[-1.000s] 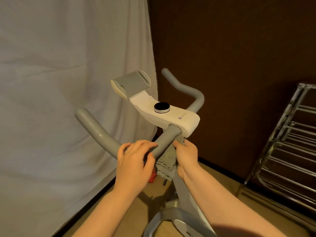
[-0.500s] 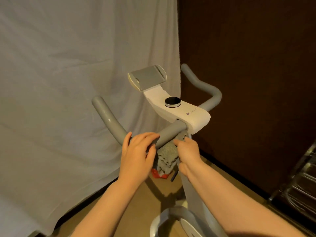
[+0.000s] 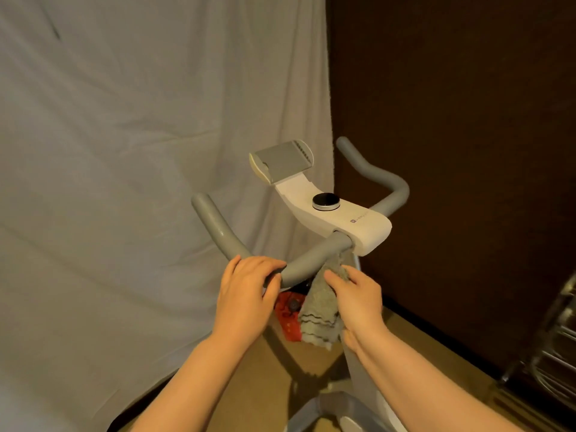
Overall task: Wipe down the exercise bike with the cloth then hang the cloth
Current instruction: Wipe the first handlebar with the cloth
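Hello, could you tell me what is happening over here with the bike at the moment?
A person is wiping down an exercise bike. The left hand grips the grey handlebar, fingers curled over it. The right hand holds a grey cloth against the post just under the white console, and the rest of the cloth hangs down. At the right edge stands a metal rack; nothing hangs on the visible part.

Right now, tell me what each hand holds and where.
The left hand grips the handlebar at its bend. The right hand pinches the cloth near its top.

home room, exercise bike (image 3: 349, 219), drying rack (image 3: 558, 338)
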`<act>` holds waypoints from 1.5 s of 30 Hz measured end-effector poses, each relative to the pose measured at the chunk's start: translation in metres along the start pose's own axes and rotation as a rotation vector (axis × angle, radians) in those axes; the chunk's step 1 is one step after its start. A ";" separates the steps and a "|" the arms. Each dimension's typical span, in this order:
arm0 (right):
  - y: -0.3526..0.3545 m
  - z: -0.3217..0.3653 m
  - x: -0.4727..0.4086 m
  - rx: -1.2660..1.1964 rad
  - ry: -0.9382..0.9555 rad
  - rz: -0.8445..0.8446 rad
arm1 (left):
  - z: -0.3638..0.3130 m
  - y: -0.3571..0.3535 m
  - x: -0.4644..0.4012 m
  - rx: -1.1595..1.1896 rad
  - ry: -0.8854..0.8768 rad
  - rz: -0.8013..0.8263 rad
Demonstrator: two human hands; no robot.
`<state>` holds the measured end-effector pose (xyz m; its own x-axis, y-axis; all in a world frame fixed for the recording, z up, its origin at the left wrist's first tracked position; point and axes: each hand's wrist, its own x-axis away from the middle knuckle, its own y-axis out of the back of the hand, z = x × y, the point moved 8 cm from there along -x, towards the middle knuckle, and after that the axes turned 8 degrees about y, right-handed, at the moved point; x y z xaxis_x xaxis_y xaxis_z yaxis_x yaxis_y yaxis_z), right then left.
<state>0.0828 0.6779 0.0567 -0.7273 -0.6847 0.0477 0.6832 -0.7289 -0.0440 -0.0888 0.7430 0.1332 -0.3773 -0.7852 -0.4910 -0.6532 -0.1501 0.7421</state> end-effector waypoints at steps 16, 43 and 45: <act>-0.036 0.067 0.039 0.465 0.599 -0.108 | 0.024 0.000 -0.013 0.254 -0.072 0.143; -0.057 0.055 0.055 0.754 0.915 0.007 | 0.056 0.002 0.008 0.363 0.077 0.052; -0.048 0.056 0.048 0.769 0.962 -0.009 | 0.055 0.002 0.010 0.369 0.103 0.040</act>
<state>0.0183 0.6803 0.1170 -0.2616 -0.6386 -0.7237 0.3014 -0.7663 0.5673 -0.1299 0.7680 0.1045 -0.3520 -0.8449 -0.4027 -0.8385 0.0935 0.5369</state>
